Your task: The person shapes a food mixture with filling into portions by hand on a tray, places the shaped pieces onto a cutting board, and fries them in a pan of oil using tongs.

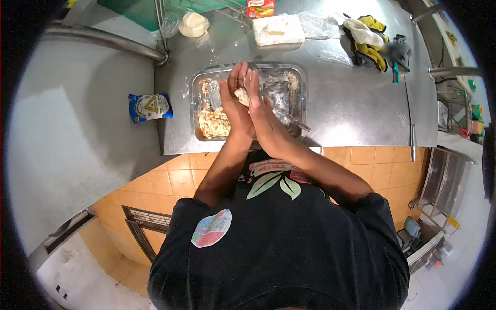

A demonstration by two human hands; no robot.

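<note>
My left hand [236, 107] and my right hand [264, 118] are pressed toward each other above a metal tray [302, 85]. Between the palms sits a lump of pale food mixture [242, 96], partly hidden by the fingers. The left palm cups it from one side, while the right hand lies against it from the other. More of the mixture [214, 123], pale with orange and green bits, fills the tray's left side. On the tray's right side lie clear plastic [279, 97] and a spoon-like metal handle [299, 123].
A blue and white packet [150, 107] lies left of the tray. Behind it are a white block [279, 30], a red box [261, 8] and a round pale bundle [194, 24]. Yellow-black gloves [369, 44] and a green-handled tool [396, 73] lie at the back right of the steel table [356, 113].
</note>
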